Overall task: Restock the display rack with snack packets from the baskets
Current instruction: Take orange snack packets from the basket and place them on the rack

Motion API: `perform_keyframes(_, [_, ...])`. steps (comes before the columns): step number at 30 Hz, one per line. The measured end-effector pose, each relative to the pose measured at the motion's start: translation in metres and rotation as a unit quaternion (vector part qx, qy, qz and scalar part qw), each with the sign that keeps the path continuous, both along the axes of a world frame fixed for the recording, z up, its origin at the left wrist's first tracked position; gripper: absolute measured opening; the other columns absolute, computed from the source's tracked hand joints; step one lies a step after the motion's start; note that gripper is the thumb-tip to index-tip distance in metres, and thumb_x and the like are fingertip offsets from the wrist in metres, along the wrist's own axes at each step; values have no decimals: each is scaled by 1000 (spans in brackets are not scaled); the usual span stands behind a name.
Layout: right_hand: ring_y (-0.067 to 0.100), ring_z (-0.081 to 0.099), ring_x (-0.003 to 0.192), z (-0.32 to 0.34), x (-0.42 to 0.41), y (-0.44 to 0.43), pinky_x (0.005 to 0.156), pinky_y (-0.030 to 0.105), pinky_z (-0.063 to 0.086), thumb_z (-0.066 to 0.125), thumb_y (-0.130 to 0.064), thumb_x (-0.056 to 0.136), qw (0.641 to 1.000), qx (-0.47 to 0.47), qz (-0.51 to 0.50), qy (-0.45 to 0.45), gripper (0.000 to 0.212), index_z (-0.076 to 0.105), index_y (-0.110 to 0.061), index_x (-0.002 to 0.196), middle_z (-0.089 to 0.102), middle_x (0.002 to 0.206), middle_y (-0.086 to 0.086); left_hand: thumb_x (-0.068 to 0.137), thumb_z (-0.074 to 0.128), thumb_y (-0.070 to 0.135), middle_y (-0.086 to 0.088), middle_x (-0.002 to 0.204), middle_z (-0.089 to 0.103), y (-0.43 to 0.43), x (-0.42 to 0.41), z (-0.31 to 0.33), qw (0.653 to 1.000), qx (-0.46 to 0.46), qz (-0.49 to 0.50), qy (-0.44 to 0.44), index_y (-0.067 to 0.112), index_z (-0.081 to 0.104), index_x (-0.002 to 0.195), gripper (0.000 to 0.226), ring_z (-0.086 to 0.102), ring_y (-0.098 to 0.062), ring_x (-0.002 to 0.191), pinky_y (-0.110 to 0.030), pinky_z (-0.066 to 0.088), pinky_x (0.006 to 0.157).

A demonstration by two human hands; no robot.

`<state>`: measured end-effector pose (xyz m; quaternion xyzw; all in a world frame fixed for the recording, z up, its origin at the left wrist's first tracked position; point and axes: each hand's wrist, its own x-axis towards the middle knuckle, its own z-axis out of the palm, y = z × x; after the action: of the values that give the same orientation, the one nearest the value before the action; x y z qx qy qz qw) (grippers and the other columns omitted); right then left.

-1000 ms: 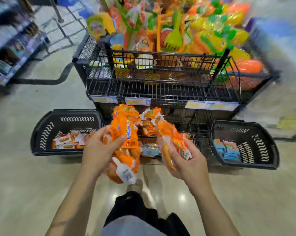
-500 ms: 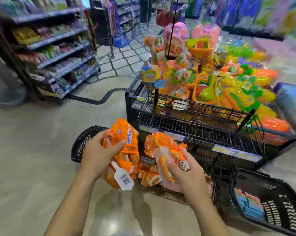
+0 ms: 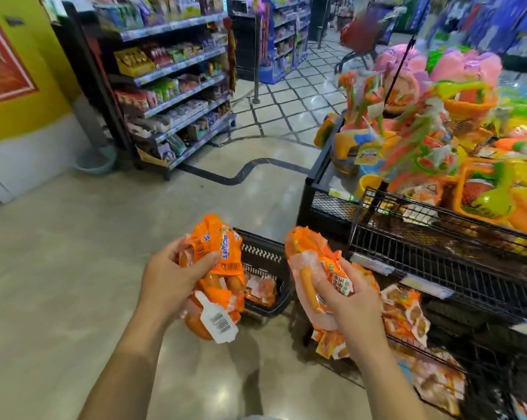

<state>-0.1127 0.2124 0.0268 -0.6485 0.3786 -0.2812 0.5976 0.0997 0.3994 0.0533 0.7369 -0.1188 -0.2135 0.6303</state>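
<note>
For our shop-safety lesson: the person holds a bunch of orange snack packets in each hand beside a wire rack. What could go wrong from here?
1. The left hand and right hand each grip a crumpled bunch, so orange packets might slip out.
2. The dangling barcode tag may snag on the wire rack.
3. The floor basket could trip them.

Orange packets (image 3: 216,253), black basket (image 3: 263,253)

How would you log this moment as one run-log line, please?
left hand: grips orange packet bunch | right hand: grips second bunch | basket: on floor, packets inside | rack: lower shelf holds packets
</note>
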Motion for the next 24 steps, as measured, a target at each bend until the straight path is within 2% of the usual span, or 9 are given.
perform_keyframes(2, [7,72,102,-6,27,8,84,28,59,82,-37,82,1000,21,-2,3,55,65,-30,133,76,108,-16,80,86,17,2,95,81,14,25,-2,1000,2,9,7,21,75,110,33,78,-19,86,-39,61,79])
perform_keyframes(4, [15,72,107,-12,50,13,94,48,59,86,-48,77,999,43,10,12,63,65,-32,134,76,114,-10,80,87,17,1,96,81,25,50,-8,1000,9,19,17,19,75,112,35,78,-20,86,-41,61,81])
perform_keyframes(6, [17,71,110,-17,70,15,96,53,57,86,-56,74,998,56,22,24,66,65,-33,133,75,118,-7,78,89,19,2,98,80,28,73,-14,999,11,35,29,19,73,118,43,78,-20,87,-43,62,82])
perform_keyframes(8, [13,72,107,-24,89,13,92,46,59,85,-51,78,998,50,23,37,61,65,-33,133,75,115,-9,78,89,19,2,97,80,25,92,-19,998,16,46,32,17,72,119,44,78,-19,86,-42,62,80])
perform_keyframes(11, [0,70,98,-32,116,4,80,23,55,81,-40,84,997,37,23,60,54,63,-32,135,74,112,-15,78,89,21,4,96,80,14,117,-29,998,36,48,31,19,73,117,42,78,-17,85,-41,63,77])
perform_keyframes(14, [-5,69,93,-46,147,-8,71,16,54,81,-38,85,995,45,34,78,52,60,-36,133,73,111,-17,79,88,25,5,96,80,-1,141,-41,997,56,40,28,19,73,116,40,78,-15,85,-34,62,72])
perform_keyframes(17, [-3,70,92,-60,184,-24,74,20,55,81,-44,81,992,70,48,94,51,61,-41,128,74,105,-18,79,88,25,11,90,79,-22,167,-49,996,80,39,12,25,74,108,32,76,-7,80,-21,56,66])
perform_keyframes(20, [1,70,96,-72,226,-47,79,26,58,81,-54,76,988,90,64,105,46,62,-49,118,72,104,-23,78,89,32,9,96,79,-44,198,-53,992,114,47,12,26,73,112,37,76,-10,85,-29,60,73])
perform_keyframes(24, [5,67,106,-78,278,-86,91,38,60,77,-63,73,986,80,86,119,71,59,-38,138,70,118,-18,79,87,35,11,98,79,-77,241,-55,989,144,38,17,27,72,114,39,75,-7,86,-31,62,76])
